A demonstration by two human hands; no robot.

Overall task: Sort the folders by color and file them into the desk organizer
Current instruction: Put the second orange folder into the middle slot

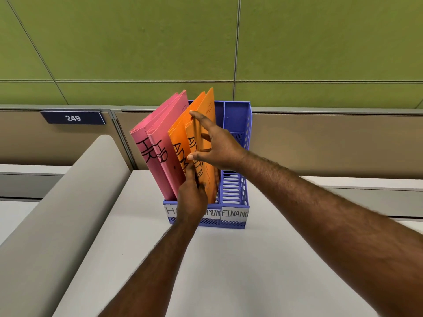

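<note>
A blue plastic desk organizer (235, 195) stands on the grey desk, with white labels along its front; the right one reads FINANC. Two pink folders (158, 143) marked HR lean left in its left slot. Two orange folders (209, 115) marked ADMIN stand in the middle slot. My left hand (192, 197) presses against the lower spines of the orange folders, fingers pointing up. My right hand (217, 143) has spread fingers, with the thumb and fingertips touching the right orange folder's spine and edge. The right slot holds nothing.
The grey desk surface (217, 271) stretches toward me. A rounded grey panel (68, 202) rises at the left. Behind the organizer runs a brown partition with a blue plate reading 249 (72, 117), and a green wall above.
</note>
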